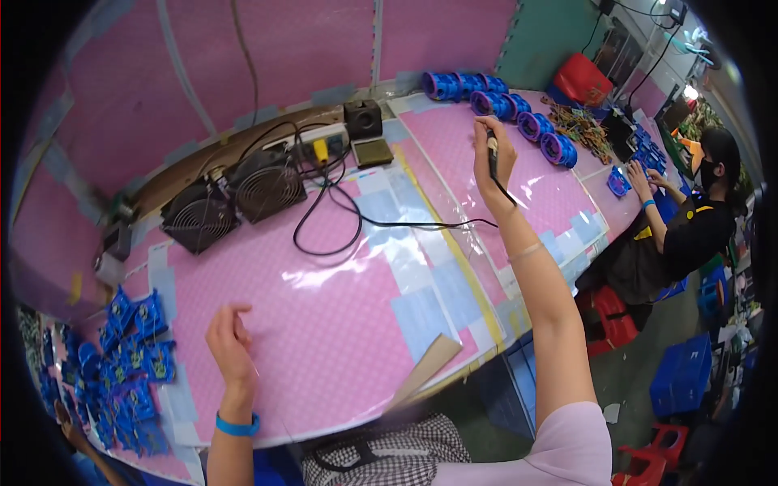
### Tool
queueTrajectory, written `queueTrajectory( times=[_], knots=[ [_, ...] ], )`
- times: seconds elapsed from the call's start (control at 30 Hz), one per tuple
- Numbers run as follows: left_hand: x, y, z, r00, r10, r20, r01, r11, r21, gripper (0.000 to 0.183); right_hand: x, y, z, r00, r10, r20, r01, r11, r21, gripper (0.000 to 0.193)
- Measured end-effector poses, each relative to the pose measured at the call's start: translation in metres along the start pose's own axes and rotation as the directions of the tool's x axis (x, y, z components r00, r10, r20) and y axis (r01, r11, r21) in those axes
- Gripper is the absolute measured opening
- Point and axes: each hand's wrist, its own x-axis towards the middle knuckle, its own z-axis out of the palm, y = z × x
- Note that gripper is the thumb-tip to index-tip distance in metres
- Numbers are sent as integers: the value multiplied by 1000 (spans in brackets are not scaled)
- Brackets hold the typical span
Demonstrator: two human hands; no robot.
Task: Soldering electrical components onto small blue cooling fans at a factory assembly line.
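My right hand [496,154] is raised over the right part of the bench, its fingers closed around a black soldering iron [493,158] whose cord runs down along my wrist. The iron's tip cannot be made out. My left hand [230,344], with a blue band at the wrist, hovers above the pink bench top [324,324]. Its fingers are loosely bent and apart, with nothing in them. Beyond my right hand stand several blue round housings [535,125] in rows. Left of my left hand lies a heap of blue plastic parts [138,364].
Two black fans [267,186] stand at the back, beside a black block-shaped holder [362,120], a small sponge tray [373,153] and looped black cable [356,235]. A brown flap [425,371] lies at the front edge. A co-worker [697,211] handles blue parts at right; another person's hand [69,425] shows at lower left.
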Motion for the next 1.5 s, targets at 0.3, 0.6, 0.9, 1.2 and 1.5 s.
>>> queueTrajectory(
  times=[0.3, 0.6, 0.9, 1.2, 1.5],
  knots=[
    [-2, -11, 15, 938, 216, 269, -305, 886, 349, 32, 102, 157, 36, 987, -47, -154, -42, 850, -526, 35],
    [-19, -16, 8, 948, 186, 260, -270, 901, 339, 33, 56, 140, 12, 962, -3, -273, -113, 906, -407, 23],
    [-14, -20, 4, 978, -15, 210, 25, 998, -49, 40, -130, -117, -15, 951, -3, 308, -77, 966, 248, 32],
    [-102, 0, -47, 893, 370, 256, -450, 757, 474, 19, -251, -233, -49, 645, -315, 696, 133, 943, 304, 25],
    [-125, 10, -67, 914, 379, 143, -401, 802, 442, 23, -199, -220, -7, 843, -228, 486, 224, 972, 67, 17]
  ],
)
